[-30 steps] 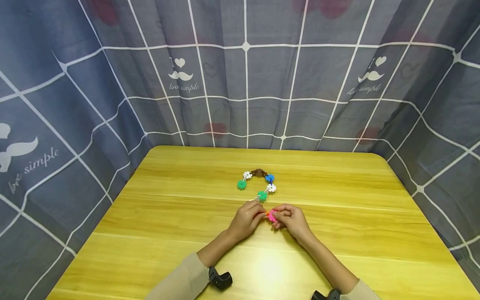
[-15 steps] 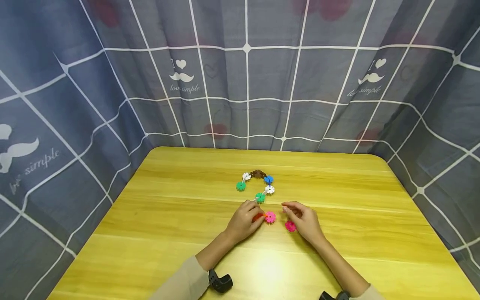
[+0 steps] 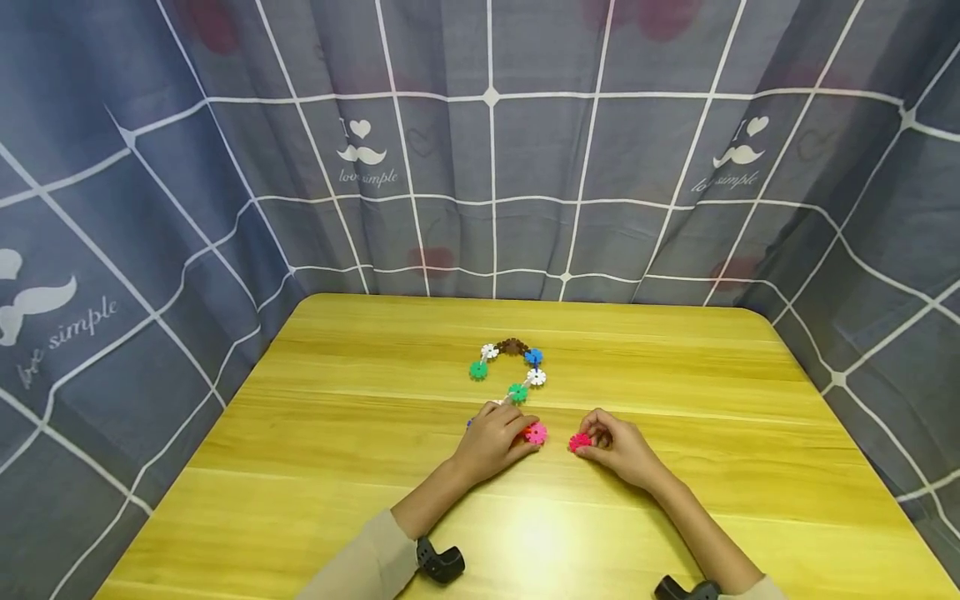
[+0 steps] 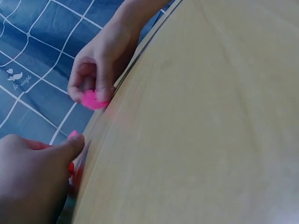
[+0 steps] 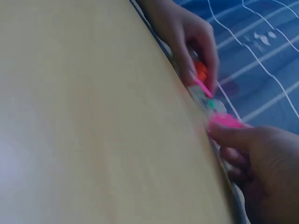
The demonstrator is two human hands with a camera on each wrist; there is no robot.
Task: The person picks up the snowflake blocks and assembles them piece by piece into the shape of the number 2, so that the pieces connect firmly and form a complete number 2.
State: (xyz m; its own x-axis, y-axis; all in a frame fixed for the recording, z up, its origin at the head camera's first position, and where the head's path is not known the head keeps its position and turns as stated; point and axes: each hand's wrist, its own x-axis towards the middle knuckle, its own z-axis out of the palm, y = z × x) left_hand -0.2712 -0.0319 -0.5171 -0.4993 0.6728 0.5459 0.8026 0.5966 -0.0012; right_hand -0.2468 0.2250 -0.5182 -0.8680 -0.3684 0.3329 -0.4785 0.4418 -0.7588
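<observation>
My left hand (image 3: 491, 440) pinches the near end of a chain of notched plastic interlocking discs, with a light pink disc (image 3: 536, 433) showing at its fingertips. An orange-red disc (image 5: 201, 71) sits between finger and thumb in the right wrist view. Further along, a green disc (image 3: 517, 392), a white disc (image 3: 536, 377), a blue disc (image 3: 533, 357) and brown discs (image 3: 513, 346) curve away; the left hand hides part of the chain. To the right, my right hand (image 3: 621, 448) pinches a loose deep-pink disc (image 3: 580, 442) between thumb and index finger, a short gap from the light pink one.
The chain's far end finishes in a white disc (image 3: 489, 352) and a green disc (image 3: 478, 370). Everything lies on a yellow wood-grain table (image 3: 337, 417), with a grey-blue checked curtain (image 3: 450, 233) along its back and sides.
My right hand has left the light pink disc, moved right and picked up the deep-pink disc from the table, bringing it upright. The left hand has stayed on the chain's end.
</observation>
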